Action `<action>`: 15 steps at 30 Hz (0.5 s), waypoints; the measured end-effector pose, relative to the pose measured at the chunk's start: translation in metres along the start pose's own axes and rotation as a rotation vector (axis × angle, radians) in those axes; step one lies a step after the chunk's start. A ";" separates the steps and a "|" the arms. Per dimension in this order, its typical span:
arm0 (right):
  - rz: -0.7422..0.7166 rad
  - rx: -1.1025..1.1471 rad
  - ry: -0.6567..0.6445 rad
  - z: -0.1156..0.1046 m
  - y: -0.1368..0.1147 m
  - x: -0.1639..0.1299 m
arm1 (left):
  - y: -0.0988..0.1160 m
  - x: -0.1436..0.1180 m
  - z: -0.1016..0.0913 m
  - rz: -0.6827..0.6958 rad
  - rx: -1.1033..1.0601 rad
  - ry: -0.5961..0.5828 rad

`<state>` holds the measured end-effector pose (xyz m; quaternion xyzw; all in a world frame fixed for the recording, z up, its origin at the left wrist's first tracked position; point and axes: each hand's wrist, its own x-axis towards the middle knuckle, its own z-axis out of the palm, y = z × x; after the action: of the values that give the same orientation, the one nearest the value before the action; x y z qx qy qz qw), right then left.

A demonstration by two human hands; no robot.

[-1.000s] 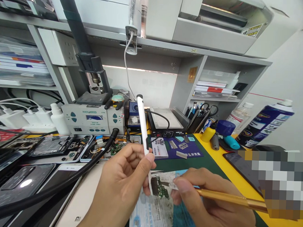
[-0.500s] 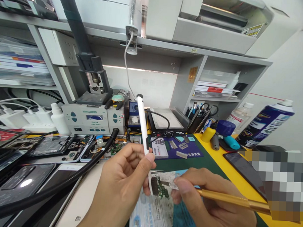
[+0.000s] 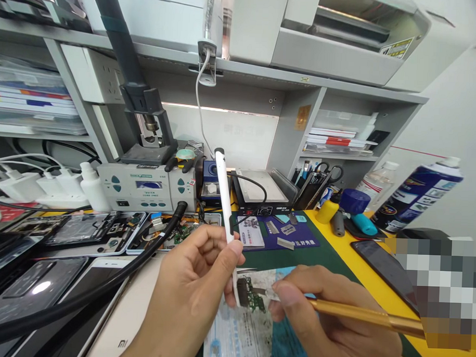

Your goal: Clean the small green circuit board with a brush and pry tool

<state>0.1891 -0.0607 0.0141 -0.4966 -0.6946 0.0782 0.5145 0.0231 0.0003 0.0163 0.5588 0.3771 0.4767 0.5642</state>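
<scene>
Btwn L hand (image 3: 197, 281) and R hand (image 3: 327, 312), a narrow gap is showing over the circuit board (image 3: 256, 300). A white brush (image 3: 223, 196) is standing tilted above L hand, blocking ctr. Behind R hand, bare green mat (image 3: 313, 258) is leaving room, w/ loose blades (image 3: 285, 243) lying beyond. Gold handle (image 3: 354, 311) is jutting R. At L, a black hose (image 3: 119, 282) is crossing over phones (image 3: 39, 275); bottles (image 3: 327, 211) & spray can (image 3: 419, 194) are blocking back R.

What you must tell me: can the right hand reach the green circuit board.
Likely yes: the right hand holds a gold-handled tool, its blade at the green circuit board, nothing visible between.
</scene>
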 end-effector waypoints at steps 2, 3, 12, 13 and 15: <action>0.003 0.002 0.004 0.000 0.000 0.000 | 0.000 0.000 0.000 -0.001 0.000 0.010; 0.009 0.001 0.006 0.000 0.000 -0.001 | 0.000 -0.001 0.000 -0.003 -0.002 0.012; 0.035 0.003 -0.021 -0.001 0.001 -0.002 | 0.003 -0.003 0.004 -0.017 -0.028 0.041; 0.033 0.006 -0.023 -0.001 0.000 -0.002 | 0.003 -0.003 0.004 -0.017 -0.031 0.045; 0.029 0.010 -0.019 -0.001 0.000 -0.002 | 0.004 -0.003 0.005 -0.015 -0.037 0.062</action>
<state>0.1900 -0.0624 0.0137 -0.5032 -0.6918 0.0941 0.5091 0.0263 -0.0046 0.0203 0.5302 0.3900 0.4964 0.5660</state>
